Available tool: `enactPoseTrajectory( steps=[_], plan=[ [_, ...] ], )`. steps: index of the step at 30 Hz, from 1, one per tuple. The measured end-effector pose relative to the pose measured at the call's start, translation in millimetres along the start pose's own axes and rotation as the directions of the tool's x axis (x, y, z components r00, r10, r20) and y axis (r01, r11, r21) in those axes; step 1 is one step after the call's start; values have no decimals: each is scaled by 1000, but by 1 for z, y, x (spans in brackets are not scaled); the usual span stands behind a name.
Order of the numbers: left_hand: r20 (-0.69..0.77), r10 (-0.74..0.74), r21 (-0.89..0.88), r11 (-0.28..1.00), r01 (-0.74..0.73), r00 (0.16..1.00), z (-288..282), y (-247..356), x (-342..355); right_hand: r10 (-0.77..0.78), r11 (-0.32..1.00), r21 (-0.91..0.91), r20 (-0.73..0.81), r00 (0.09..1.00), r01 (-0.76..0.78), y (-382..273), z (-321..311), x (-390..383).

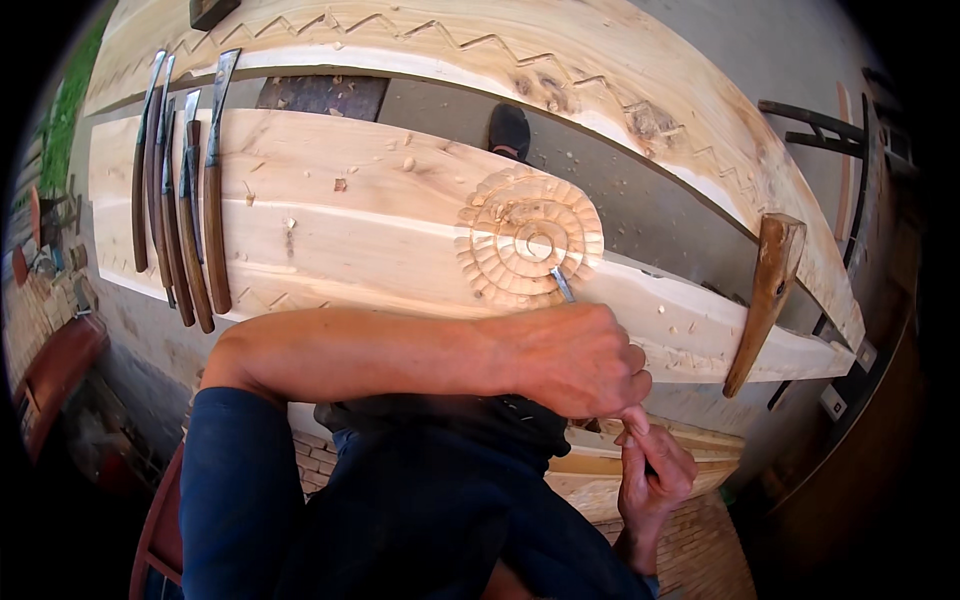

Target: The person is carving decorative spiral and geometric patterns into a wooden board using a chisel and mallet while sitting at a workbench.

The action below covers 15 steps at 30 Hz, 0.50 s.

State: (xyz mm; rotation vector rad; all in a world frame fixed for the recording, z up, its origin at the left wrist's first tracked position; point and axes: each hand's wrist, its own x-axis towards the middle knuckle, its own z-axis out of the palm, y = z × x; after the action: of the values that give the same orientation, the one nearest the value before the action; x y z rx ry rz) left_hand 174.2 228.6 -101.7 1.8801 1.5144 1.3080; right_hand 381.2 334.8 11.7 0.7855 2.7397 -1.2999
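Observation:
My left hand (585, 360) is closed around a carving gouge, its arm reaching across from the left. The gouge's narrow steel blade (564, 284) sticks out beyond the knuckles, its tip at the lower inner turns of a carved spiral (530, 235). That spiral of scalloped cuts sits near the right part of a pale wooden board (350, 210). Just below the left fist, my right hand (657, 470) has its fingers curled, touching or nearly touching the left fingers. What the right hand holds is hidden, and so is the gouge's handle.
Several wood-handled chisels and gouges (185, 200) lie side by side on the board's left end. A tapered, club-like piece of brown wood (768, 300) rests across its right end. Beyond is a larger curved board (480, 50) with zigzag carving. Wood chips are scattered about.

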Motion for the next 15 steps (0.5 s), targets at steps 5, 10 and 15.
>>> enactPoseTrajectory(
  steps=[5, 10, 15],
  plan=[
    [-57, -29, -19, 999, 27, 998, 1, -2, 0, 4, 1000, -21, 22, 1000, -3, 4, -2, 1],
    [-47, -48, -35, 998, 46, 998, -1, -1, 0, 16, 1000, 2, 34, 999, -16, 3, -3, 5],
    [17, -127, -31, 991, 127, 992, 0, 1, 6, 4, 1000, 8, 21, 1000, -4, 10, -11, 9]
  ],
)
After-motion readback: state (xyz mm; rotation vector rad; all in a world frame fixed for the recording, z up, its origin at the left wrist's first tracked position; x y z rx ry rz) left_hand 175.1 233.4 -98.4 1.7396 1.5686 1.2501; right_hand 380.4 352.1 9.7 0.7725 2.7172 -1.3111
